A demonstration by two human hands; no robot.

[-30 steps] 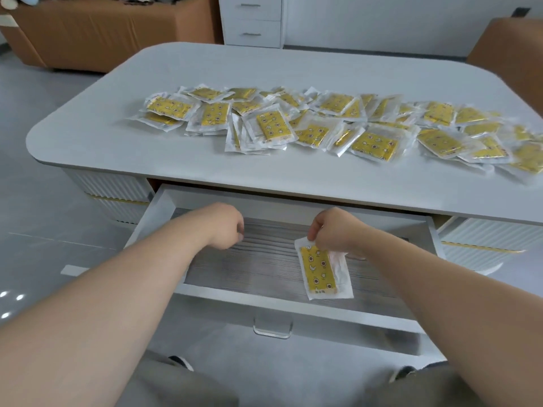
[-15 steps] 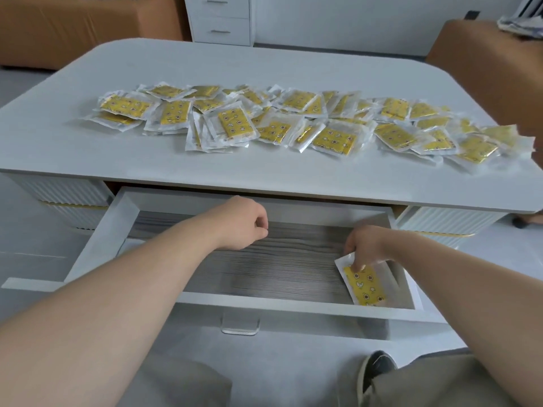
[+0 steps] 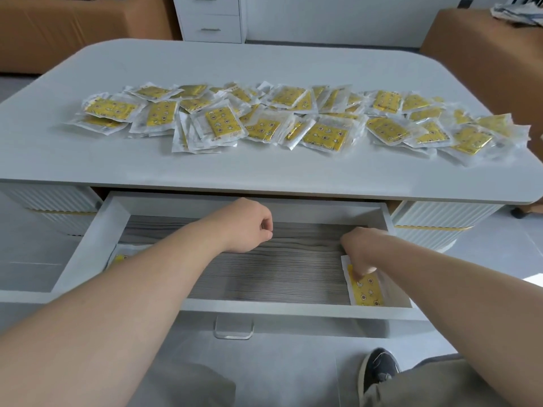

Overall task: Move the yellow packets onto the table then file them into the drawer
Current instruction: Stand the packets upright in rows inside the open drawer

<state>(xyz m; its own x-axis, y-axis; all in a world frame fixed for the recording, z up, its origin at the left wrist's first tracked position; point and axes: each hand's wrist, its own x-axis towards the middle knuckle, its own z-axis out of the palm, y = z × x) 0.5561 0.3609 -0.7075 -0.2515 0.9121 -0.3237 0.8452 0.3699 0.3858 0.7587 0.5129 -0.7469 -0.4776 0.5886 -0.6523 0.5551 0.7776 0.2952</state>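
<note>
Several yellow packets (image 3: 323,136) in clear wrappers lie spread across the grey table (image 3: 264,171). Below its front edge the drawer (image 3: 264,308) stands pulled out, showing a striped grey bottom. My right hand (image 3: 360,249) reaches into the drawer's right front corner, its curled fingers and thumb holding the top end of a yellow packet (image 3: 367,292) that lies flat there. My left hand (image 3: 249,227) hovers over the drawer's middle in a loose fist, holding nothing. Another yellow packet (image 3: 120,257) lies at the drawer's left end, mostly hidden behind my left forearm.
A clear handle (image 3: 233,330) hangs on the drawer front. A white drawer cabinet (image 3: 211,19) stands behind the table, with brown sofas at the back left (image 3: 73,24) and right (image 3: 484,54). My shoe (image 3: 379,368) rests on the floor below the drawer.
My right hand has carried the packet from the drawer's middle to its right front corner and lowered it flat. My left hand has stayed curled over the drawer.
</note>
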